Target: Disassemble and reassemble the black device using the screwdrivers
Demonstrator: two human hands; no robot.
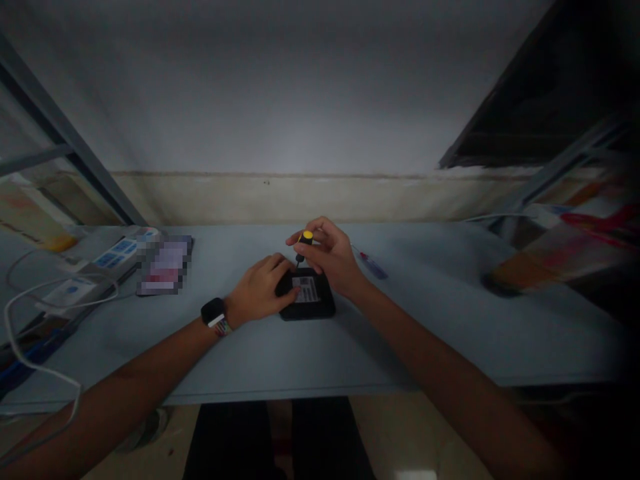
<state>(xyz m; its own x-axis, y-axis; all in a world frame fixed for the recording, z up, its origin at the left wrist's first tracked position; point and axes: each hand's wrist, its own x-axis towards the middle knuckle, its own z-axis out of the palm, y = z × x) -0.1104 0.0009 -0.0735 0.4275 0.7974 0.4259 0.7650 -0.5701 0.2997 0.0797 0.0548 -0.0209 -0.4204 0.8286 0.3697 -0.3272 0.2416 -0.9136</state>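
nearest the camera, both bare forearms reach out over the front edge of the pale blue table, and there's a dark watch on the left wrist.

the left hand lies palm down on the near-left corner of a small black box. its fingers are loosely draped over the top, relaxed and not clenched, so it's pressing on the box rather than gripping it. the box sits flat on the table dead ahead, white label facing up, right between the two hands.

the right hand is just past it on the far-right side, fingertips bunched together and pinching a little screwdriver with a yellow cap. this is the key bit: the driver stands nearly upright, cap up and tip down at the far edge of the box, with the left fingertips right beside the tip. can't tell whether the tip is actually seated in anything, it's too dark and small. both hands are about equally close to the box, but the right one has the tool.

further back, a second thin driver lies flat on the table just right of the right hand. a power strip and a white cable are off on the left side, well apart from the box, with a plain wall behind everything.
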